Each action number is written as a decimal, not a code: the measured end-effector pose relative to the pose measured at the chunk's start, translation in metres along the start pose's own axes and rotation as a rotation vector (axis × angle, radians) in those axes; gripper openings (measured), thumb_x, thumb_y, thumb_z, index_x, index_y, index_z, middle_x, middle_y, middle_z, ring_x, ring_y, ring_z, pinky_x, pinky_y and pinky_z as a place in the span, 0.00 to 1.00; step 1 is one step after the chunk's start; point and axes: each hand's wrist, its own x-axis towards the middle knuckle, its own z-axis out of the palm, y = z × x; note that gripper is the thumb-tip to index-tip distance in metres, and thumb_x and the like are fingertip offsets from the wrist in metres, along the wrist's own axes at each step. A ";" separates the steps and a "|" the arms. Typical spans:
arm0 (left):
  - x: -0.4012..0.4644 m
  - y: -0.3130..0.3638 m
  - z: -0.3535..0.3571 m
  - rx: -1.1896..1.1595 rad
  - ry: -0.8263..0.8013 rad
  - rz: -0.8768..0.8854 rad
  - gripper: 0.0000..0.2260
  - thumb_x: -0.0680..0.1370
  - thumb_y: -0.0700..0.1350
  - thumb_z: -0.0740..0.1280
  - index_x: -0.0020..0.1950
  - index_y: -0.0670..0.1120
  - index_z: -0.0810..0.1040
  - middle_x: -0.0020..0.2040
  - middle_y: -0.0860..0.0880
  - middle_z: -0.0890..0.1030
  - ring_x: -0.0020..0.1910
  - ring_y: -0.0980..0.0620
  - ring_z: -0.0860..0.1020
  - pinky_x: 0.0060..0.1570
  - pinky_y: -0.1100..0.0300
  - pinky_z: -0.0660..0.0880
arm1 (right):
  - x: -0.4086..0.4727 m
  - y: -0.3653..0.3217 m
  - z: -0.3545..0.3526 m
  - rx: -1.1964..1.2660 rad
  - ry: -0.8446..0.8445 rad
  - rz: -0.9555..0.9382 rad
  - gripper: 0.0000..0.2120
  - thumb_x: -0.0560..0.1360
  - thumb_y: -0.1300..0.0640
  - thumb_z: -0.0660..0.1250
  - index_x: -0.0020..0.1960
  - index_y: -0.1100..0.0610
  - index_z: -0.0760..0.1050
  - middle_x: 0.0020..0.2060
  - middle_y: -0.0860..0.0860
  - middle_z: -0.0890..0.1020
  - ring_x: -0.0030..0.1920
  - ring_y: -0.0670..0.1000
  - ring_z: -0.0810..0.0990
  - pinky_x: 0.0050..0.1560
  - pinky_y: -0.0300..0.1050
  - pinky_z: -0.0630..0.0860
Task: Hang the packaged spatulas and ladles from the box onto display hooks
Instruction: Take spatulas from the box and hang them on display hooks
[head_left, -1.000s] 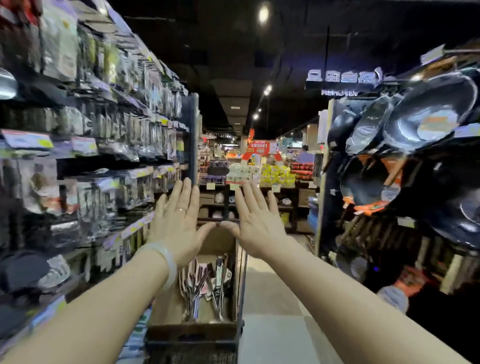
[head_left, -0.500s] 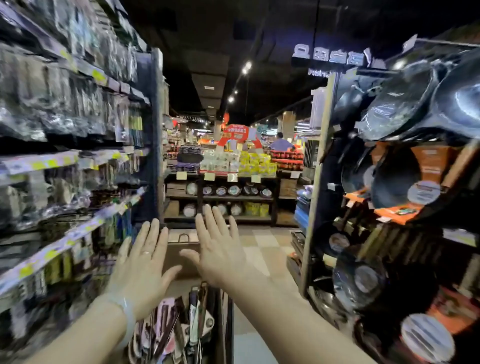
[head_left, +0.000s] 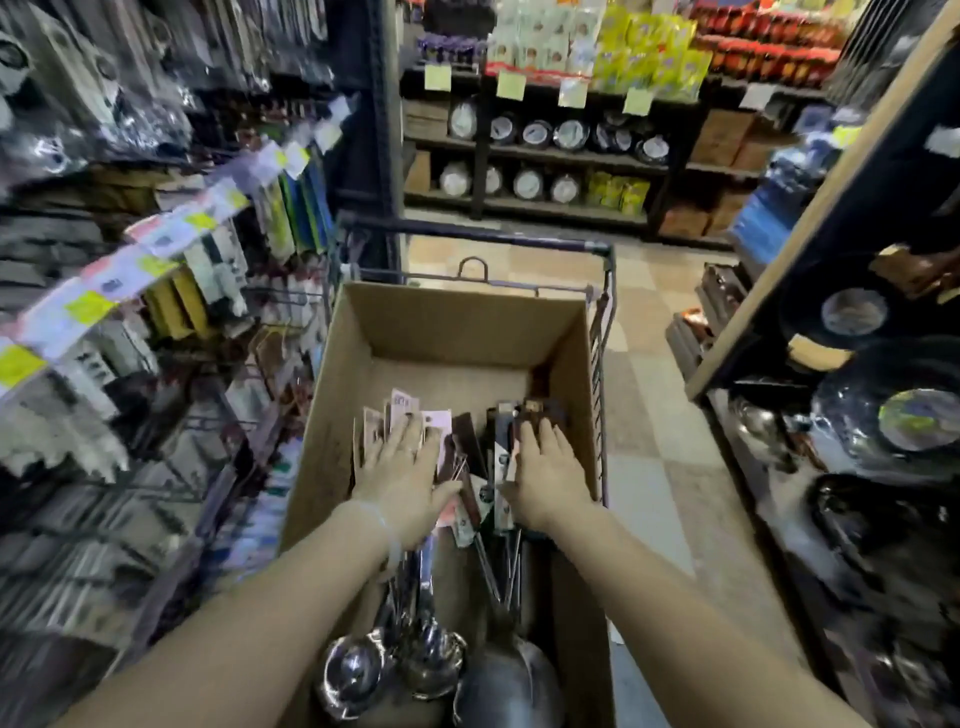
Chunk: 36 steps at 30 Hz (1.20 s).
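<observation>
Head view, hands (head_left: 405, 480) covering utensil handles (head_left: 470, 467)

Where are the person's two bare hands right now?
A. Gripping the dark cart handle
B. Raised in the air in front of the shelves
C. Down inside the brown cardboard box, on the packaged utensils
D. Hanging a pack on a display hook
C: the left hand and right hand both lie flat on the packaged utensil handles inside the brown cardboard box, with shiny metal ladle bowls nearer the camera.
</observation>
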 end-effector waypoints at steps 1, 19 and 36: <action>0.005 -0.004 0.014 -0.027 -0.048 -0.005 0.30 0.79 0.58 0.51 0.77 0.47 0.46 0.78 0.45 0.42 0.77 0.48 0.40 0.75 0.51 0.43 | 0.005 0.005 0.017 0.055 -0.047 0.053 0.36 0.76 0.48 0.61 0.76 0.58 0.48 0.75 0.58 0.52 0.75 0.59 0.52 0.74 0.51 0.56; 0.007 -0.003 0.162 -0.370 -0.510 -0.203 0.18 0.79 0.49 0.58 0.66 0.42 0.70 0.64 0.43 0.74 0.62 0.45 0.74 0.62 0.57 0.70 | 0.000 0.035 0.171 0.662 -0.127 0.646 0.11 0.76 0.55 0.63 0.54 0.61 0.74 0.51 0.59 0.81 0.52 0.59 0.79 0.48 0.45 0.73; 0.048 0.021 0.065 -1.500 -0.083 -0.420 0.07 0.78 0.41 0.63 0.42 0.47 0.78 0.47 0.45 0.81 0.49 0.49 0.79 0.56 0.55 0.74 | 0.017 -0.009 0.087 0.686 -0.063 0.013 0.04 0.74 0.57 0.66 0.41 0.55 0.75 0.37 0.53 0.79 0.42 0.54 0.76 0.45 0.46 0.71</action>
